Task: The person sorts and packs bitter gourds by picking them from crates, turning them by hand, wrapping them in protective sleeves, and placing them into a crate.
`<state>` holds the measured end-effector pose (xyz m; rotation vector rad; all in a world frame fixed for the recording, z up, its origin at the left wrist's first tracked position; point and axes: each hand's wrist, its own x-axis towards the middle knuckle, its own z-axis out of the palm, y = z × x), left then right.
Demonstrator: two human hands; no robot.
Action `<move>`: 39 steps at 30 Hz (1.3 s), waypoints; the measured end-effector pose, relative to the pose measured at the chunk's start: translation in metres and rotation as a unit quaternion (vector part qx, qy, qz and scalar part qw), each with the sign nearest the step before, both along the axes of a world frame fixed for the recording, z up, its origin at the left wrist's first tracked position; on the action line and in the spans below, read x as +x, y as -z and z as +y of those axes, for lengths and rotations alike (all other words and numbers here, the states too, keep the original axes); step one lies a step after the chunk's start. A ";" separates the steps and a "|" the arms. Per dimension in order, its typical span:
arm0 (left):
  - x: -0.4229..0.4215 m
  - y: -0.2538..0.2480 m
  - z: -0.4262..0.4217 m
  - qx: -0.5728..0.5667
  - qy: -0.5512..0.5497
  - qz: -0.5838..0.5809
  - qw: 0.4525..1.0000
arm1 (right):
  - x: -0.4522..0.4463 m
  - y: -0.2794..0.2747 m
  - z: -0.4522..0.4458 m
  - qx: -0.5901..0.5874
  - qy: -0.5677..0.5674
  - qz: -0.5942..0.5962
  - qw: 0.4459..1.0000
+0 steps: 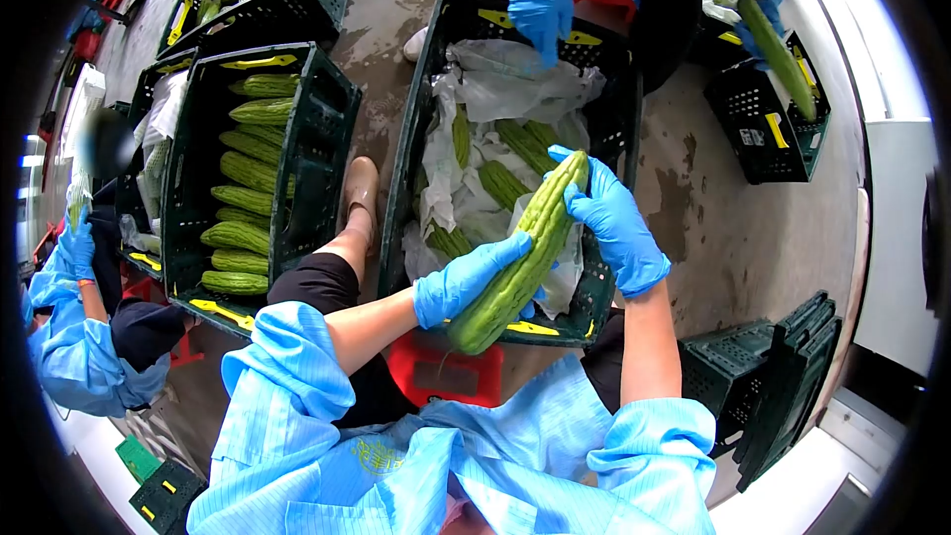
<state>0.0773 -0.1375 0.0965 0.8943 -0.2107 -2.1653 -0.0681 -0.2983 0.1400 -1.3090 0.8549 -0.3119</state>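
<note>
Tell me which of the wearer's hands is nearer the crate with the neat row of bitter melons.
Left. The left hand, on the held melon's lower half, is right of the crate; the right hand, near its upper end, is farther right.

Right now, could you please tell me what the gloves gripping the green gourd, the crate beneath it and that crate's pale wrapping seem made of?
Gloves: probably thin nitrile or similar rubber, smooth blue, fitting closely with creases. Crate: likely rigid moulded plastic, dark green, visibly perforated. Wrapping: apparently thin plastic film, translucent, crumpled and slightly shiny.
</note>
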 end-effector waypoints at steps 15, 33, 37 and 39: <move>0.019 -0.019 0.002 -0.086 -0.020 -0.076 0.993 | 0.015 -0.008 0.004 0.028 0.065 -0.020 0.997; 0.317 0.015 0.076 0.009 -0.637 -0.173 0.751 | 0.037 0.009 0.002 0.005 0.065 0.112 0.992; 0.376 0.067 0.127 0.147 -0.634 -0.284 0.704 | 0.034 0.017 0.002 -0.005 0.064 0.113 0.992; 0.422 0.123 0.167 0.116 -0.642 -0.264 0.711 | 0.029 0.022 -0.003 -0.002 0.062 0.111 0.992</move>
